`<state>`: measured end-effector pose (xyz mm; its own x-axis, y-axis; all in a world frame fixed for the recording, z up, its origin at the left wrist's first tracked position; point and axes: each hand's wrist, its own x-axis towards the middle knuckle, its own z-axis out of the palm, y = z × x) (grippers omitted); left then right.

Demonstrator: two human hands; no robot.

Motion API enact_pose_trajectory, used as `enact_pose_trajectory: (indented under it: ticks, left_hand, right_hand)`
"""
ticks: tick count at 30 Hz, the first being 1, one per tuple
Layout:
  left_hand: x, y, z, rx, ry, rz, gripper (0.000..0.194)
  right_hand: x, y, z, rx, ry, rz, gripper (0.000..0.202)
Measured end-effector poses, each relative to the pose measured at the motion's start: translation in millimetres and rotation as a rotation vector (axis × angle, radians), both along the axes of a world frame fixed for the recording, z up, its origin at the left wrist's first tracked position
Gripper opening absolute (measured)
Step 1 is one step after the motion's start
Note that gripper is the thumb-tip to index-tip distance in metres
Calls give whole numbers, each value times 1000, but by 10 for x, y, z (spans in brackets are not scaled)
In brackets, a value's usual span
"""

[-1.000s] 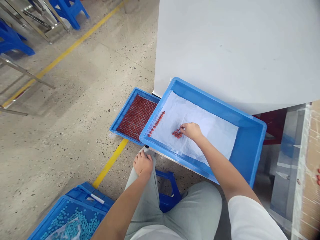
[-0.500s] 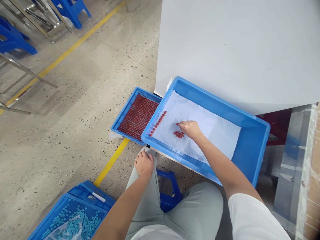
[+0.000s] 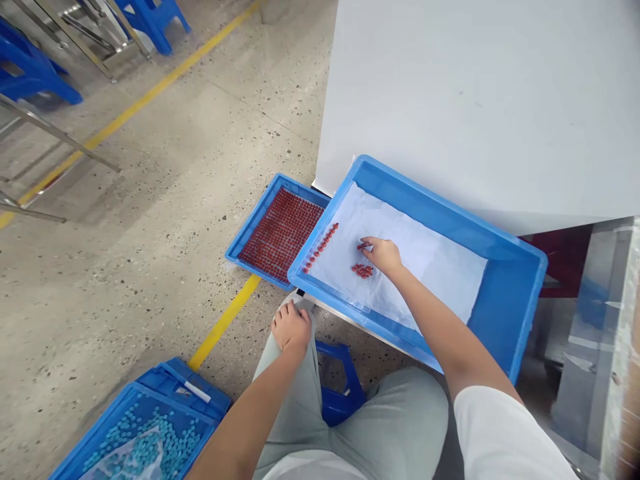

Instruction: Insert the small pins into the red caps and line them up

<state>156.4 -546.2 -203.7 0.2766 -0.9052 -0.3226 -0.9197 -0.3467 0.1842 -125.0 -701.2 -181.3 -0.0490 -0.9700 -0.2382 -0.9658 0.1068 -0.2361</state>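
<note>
My right hand (image 3: 384,255) is over the white sheet (image 3: 420,253) that lines a large blue tray (image 3: 410,185). Its thumb and forefinger close around a small round red piece (image 3: 361,247), partly hidden by the fingers. Just below the hand lies a loose heap of red pieces (image 3: 362,271) on the sheet. A slanting row of similar red pieces (image 3: 320,249) runs along the tray's left side. My left hand (image 3: 291,327) lies on my knee with its fingers stretched out, holding nothing.
A smaller blue tray (image 3: 251,228), filled with rows of red pieces, sits partly beneath the large tray's left edge. Lower left, a blue crate (image 3: 173,377) contains light-blue pieces and a clear plastic bag. A white table (image 3: 450,100) stands behind; blue stools (image 3: 30,70) are far left.
The view has shifted slightly. My right forefinger and thumb have spread a little around the red piece above the heap. My left hand stays on the knee.
</note>
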Motion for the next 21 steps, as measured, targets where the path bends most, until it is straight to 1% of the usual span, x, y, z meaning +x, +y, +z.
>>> enact_pose_trajectory:
  ticks: [4, 9, 13, 18, 21]
  left_hand:
    - [4, -9, 4, 6, -4, 4, 43]
    - [14, -14, -2, 19, -7, 4, 43]
    - [22, -28, 1, 31, -8, 9, 44]
    - [32, -36, 0, 47, -3, 15, 44]
    - [40, -32, -7, 45, 2, 17, 43]
  right_hand:
    - [39, -102, -48, -17, -38, -60, 29]
    - [163, -342, -76, -54, -66, -131, 25]
    - [294, -522, -86, -77, -81, -188, 28]
    - [329, -572, -83, -147, -136, -223, 41]
    - [295, -560, -103, -154, -194, -216, 41]
